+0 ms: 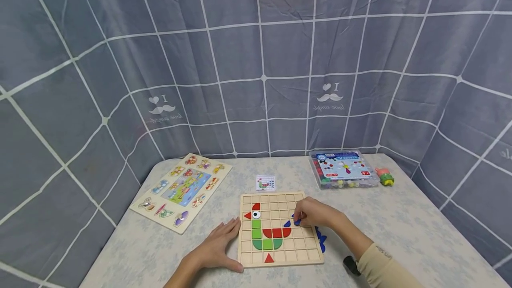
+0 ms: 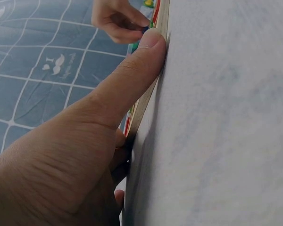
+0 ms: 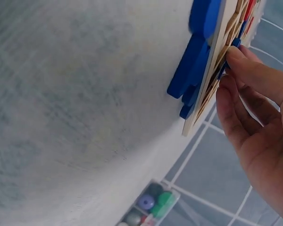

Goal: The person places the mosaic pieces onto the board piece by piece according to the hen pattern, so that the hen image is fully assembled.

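A wooden grid board (image 1: 298,254) lies on the table, bearing red, green and blue shaped pieces laid out like a bird. One round piece (image 1: 256,214) shows an eye, and a red triangle (image 1: 269,258) sits near the bottom edge. My right hand (image 1: 316,212) pinches a blue piece (image 3: 236,42) between thumb and fingers over the board's right side, close to another blue piece (image 1: 287,224). My left hand (image 1: 218,246) rests on the table with its fingers and thumb against the board's left edge; the thumb (image 2: 127,70) lies along that edge in the left wrist view.
Loose blue pieces (image 1: 321,239) lie beside the board's right edge. Behind the board is a small pattern card (image 1: 266,183). A picture puzzle board (image 1: 176,223) lies at left; a clear bead box (image 1: 343,169) and a small toy (image 1: 385,177) stand back right. A black object (image 1: 351,265) lies near the right sleeve.
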Demonstrator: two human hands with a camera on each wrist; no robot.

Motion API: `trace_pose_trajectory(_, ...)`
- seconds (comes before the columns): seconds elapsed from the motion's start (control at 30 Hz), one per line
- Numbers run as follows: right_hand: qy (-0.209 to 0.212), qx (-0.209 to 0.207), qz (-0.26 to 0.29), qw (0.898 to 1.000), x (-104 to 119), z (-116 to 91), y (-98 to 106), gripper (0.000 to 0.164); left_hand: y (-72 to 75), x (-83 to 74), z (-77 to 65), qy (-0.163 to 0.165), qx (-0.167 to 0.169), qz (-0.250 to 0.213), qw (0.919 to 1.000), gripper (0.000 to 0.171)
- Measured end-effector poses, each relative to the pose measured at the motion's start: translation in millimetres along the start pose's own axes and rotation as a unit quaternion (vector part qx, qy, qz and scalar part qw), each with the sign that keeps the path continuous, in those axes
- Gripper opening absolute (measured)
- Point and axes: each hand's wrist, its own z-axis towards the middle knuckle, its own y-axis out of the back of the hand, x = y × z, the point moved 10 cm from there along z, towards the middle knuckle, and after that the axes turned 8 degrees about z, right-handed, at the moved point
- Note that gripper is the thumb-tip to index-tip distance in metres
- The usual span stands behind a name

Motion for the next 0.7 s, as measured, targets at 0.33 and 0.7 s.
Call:
trace_pose_trajectory(0.33, 0.015, 0.013, -0.025, 0.999, 6.9, 3.2, -8.5, 0.017, -2.6, -1.0, -3.2, 0.002, 0.003, -0.007, 1.0, 0.121)
trace_pose_trajectory(0.7, 0.01, 0.014, -0.034, 0.999, 7.4, 4.5, -5.1, 0.019, -1.0, 1.2, -0.6, 0.007, 0.002, 0.003, 1.0, 0.122)
